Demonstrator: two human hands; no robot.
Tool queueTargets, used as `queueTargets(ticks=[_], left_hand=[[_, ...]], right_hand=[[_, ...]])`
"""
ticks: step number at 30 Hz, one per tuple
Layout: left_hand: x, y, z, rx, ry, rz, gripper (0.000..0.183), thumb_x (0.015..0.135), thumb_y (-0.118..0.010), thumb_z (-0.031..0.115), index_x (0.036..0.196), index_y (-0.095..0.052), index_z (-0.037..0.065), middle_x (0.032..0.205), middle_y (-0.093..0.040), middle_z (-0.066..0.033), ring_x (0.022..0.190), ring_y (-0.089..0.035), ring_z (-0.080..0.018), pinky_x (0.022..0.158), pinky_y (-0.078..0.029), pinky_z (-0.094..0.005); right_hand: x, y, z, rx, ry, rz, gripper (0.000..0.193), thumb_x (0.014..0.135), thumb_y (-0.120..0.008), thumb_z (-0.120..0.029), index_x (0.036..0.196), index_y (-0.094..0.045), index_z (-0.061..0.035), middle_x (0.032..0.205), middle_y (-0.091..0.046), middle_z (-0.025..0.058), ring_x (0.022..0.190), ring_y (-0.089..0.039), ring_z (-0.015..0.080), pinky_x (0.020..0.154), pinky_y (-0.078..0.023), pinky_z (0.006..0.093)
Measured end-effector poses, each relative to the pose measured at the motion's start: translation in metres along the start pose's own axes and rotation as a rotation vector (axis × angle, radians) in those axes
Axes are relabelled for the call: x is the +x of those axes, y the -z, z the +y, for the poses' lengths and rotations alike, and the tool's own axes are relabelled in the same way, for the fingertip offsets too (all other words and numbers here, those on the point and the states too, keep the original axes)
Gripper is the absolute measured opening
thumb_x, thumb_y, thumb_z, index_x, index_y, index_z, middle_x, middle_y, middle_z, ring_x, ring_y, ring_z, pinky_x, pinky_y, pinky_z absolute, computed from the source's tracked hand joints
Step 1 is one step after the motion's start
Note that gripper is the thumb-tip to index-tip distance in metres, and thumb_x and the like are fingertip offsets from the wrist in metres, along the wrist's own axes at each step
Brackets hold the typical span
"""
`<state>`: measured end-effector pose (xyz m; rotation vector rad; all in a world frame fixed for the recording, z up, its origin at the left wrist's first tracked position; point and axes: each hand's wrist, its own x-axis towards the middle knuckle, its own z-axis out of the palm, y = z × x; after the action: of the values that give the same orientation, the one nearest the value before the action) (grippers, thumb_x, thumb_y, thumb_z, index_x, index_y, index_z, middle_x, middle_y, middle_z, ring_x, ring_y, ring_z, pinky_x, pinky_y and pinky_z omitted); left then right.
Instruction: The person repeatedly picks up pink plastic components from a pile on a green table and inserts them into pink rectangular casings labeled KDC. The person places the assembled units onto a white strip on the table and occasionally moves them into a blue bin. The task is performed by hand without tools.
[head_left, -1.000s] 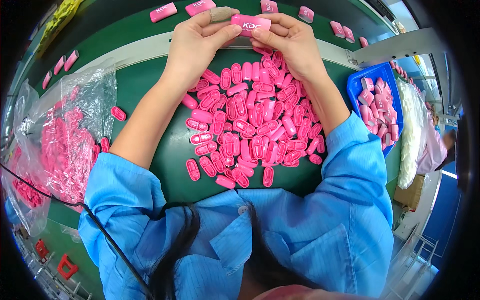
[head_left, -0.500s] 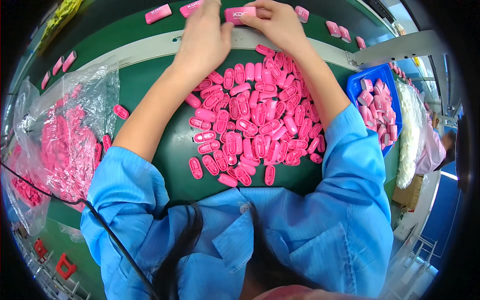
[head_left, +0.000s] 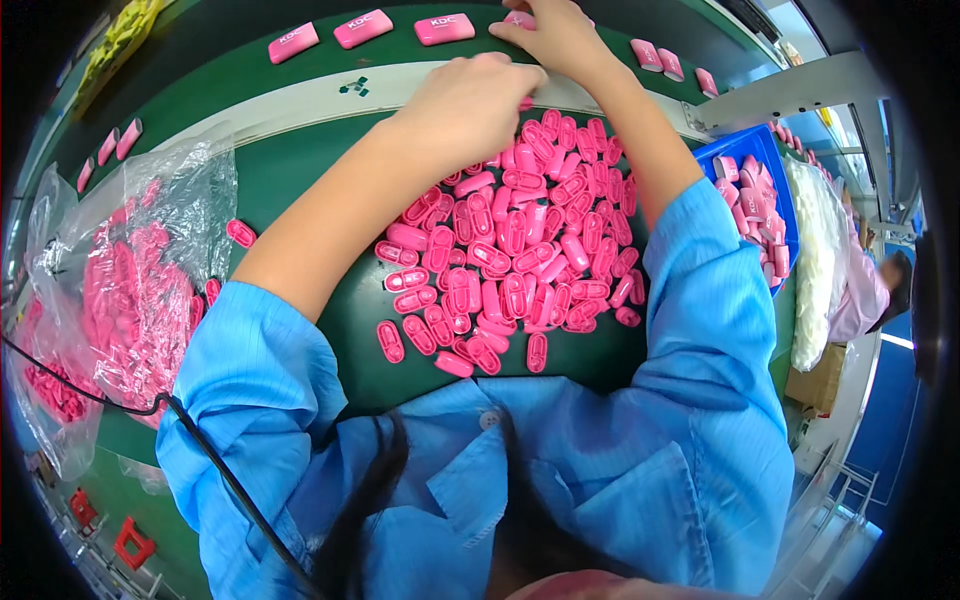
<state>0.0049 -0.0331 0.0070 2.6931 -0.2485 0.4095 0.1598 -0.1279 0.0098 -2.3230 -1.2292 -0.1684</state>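
A heap of glossy pink oval plastic shells (head_left: 500, 265) lies on the green table in front of me; several show a hollow inner side. My left hand (head_left: 470, 105) is over the heap's far edge, fingers curled together, with a small bit of a pink shell (head_left: 526, 103) showing at its fingertips. Beyond the pale rail, my right hand (head_left: 555, 38) closes thumb and fingers on a light pink case (head_left: 518, 18), which the hand partly hides. To its left, another pink case (head_left: 444, 29) with white print rests on the green strip.
More pink cases (head_left: 363, 29) line the strip behind the pale rail (head_left: 300, 105). At left is a clear plastic bag (head_left: 150, 290) of pink shells. A blue bin (head_left: 790, 215) of pink cases stands at right, beside a white bundle (head_left: 815, 270). A black cable (head_left: 215, 460) crosses my left sleeve.
My left hand has come back from the strip toward the heap. The right hand has let go of one case and moved right and away onto another. Cases on the strip have shifted left.
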Motion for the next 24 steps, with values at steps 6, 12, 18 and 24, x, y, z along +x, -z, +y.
queueTargets(ticks=[6,12,18,24], left_hand=[[-0.019,0.01,-0.016,-0.548,0.252,0.104,0.03,0.086,-0.06,0.012,0.116,-0.062,0.008,0.094,-0.065,-0.0094,0.084,-0.066,-0.0178,0.077,-0.052,-0.0309],[-0.026,0.004,-0.026,-1.292,0.48,0.149,0.033,0.092,-0.058,0.01,0.123,-0.053,-0.004,0.107,-0.064,-0.0141,0.096,-0.066,-0.0225,0.09,-0.053,-0.0289],[-0.023,0.005,-0.026,-1.279,0.488,0.189,0.033,0.092,-0.059,0.01,0.12,-0.053,-0.006,0.107,-0.064,-0.0135,0.094,-0.066,-0.0204,0.087,-0.054,-0.0278],[-0.022,-0.012,-0.032,-1.267,0.415,0.3,0.036,0.091,-0.06,0.011,0.122,-0.054,-0.007,0.105,-0.066,-0.0117,0.091,-0.065,-0.0147,0.084,-0.053,-0.0248]], right_hand=[[-0.011,-0.02,0.028,0.007,0.02,0.26,0.036,0.08,-0.069,-0.03,0.097,-0.065,0.0015,0.091,-0.065,0.0183,0.089,-0.061,0.0361,0.084,-0.047,0.0405],[-0.035,0.004,-0.018,0.241,-0.081,0.139,0.034,0.074,-0.077,-0.019,0.097,-0.059,-0.0007,0.083,-0.066,0.0159,0.078,-0.066,0.0238,0.064,-0.051,0.0341],[-0.064,0.019,-0.021,1.172,-0.286,-0.111,0.022,0.088,-0.063,-0.003,0.108,-0.055,0.0015,0.093,-0.066,0.0071,0.078,-0.064,0.012,0.071,-0.054,0.0249],[-0.073,0.007,-0.027,1.234,-0.306,-0.153,0.024,0.088,-0.063,-0.003,0.11,-0.057,0.002,0.099,-0.066,0.0081,0.083,-0.063,0.0121,0.076,-0.053,0.024]])
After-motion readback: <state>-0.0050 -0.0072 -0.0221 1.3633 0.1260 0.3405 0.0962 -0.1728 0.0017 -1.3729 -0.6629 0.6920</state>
